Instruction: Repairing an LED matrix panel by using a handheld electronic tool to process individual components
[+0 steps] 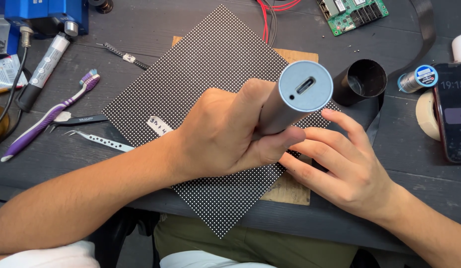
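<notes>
Two hands on a dotted black panel (200,74), left hand (225,131) gripping a grey cylinder (295,97).

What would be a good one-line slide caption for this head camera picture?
Left hand grips a silver cylindrical tool over a dotted black panel while right hand fingers rest on it.

Left hand (225,131) wraps a grey cylindrical tool (295,97), its round end with a slot port facing the camera, held over a black dotted LED panel (200,74) lying diagonal on a cardboard sheet (290,191). Right hand (347,168) rests fingertips on the panel's right edge. Toothbrush (51,114) and tweezers (99,140) lie left of the panel; phone (454,119) at far right.
</notes>
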